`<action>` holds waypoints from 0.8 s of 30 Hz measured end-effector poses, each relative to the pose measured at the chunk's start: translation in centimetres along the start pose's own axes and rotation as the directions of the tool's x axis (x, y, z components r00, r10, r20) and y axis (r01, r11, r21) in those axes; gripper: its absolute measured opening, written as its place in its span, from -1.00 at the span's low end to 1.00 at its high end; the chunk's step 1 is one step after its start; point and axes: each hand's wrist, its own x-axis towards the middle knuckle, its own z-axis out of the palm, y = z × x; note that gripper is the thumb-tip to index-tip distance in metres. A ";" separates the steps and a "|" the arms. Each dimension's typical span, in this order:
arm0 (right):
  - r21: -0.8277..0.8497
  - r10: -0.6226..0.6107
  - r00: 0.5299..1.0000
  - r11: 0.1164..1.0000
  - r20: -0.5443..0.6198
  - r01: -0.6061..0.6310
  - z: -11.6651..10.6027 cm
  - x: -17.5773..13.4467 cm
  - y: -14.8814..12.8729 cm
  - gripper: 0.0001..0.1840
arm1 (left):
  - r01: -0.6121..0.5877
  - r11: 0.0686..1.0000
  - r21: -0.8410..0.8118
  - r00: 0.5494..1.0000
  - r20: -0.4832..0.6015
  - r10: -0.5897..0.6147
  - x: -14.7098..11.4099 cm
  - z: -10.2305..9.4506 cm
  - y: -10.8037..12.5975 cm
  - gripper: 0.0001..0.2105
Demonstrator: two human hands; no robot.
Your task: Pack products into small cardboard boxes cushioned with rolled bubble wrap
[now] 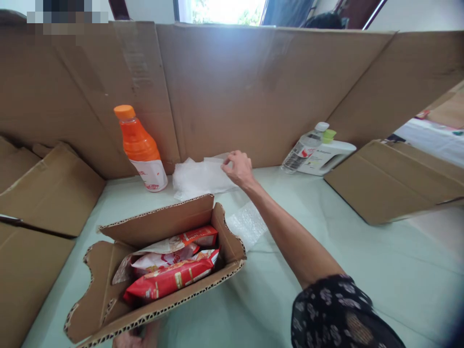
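Note:
My right hand [239,169] reaches to the back, over a pile of white, translucent bubble wrap sheets [199,176]. Its thumb and fingers are pinched together on the edge of a sheet. An open cardboard box [155,217] stands tilted in front of me with its flaps up. Inside lie a red packet [174,278] and, behind it, more red and white packets [166,256]. Only part of my left hand [134,338] shows, below the near flap of the box; its fingers are mostly hidden.
An orange bottle [141,150] leans at the back left. A clear bottle [302,151] and a white jug [322,157] stand back right. A loose bubble wrap piece [248,224] lies beside the box. Cardboard panels [246,92] and cartons [391,179] enclose the pale green cloth [326,232].

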 end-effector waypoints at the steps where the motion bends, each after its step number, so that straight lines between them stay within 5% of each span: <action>1: 0.102 -0.001 0.999 0.995 -0.035 0.004 -0.9 -0.7 0.4 -0.89 | -0.002 1.000 -0.018 1.000 0.007 0.002 0.1 0.0 0.1 -0.48; 6: 0.518 0.071 0.984 0.855 -0.163 0.024 -4.4 -4.7 2.5 -0.81 | 0.047 0.974 -0.220 0.997 0.065 -0.033 0.8 0.4 0.6 -0.36; 16: 0.367 0.284 0.913 0.915 -0.293 -0.167 -7.0 -9.8 5.3 -0.83 | 0.018 0.957 -0.289 0.999 0.044 -0.005 1.9 0.0 1.2 -0.33; 20: 0.259 0.213 0.976 0.946 -0.044 -0.195 -4.3 -11.4 2.6 -0.72 | 0.024 0.949 -0.314 0.999 0.029 -0.016 2.1 -0.1 1.2 -0.34; 24: 0.352 0.163 0.968 0.909 0.190 -0.222 1.1 -10.7 -1.5 -0.76 | 0.062 0.959 -0.277 0.998 0.007 -0.063 2.5 -0.1 0.3 -0.39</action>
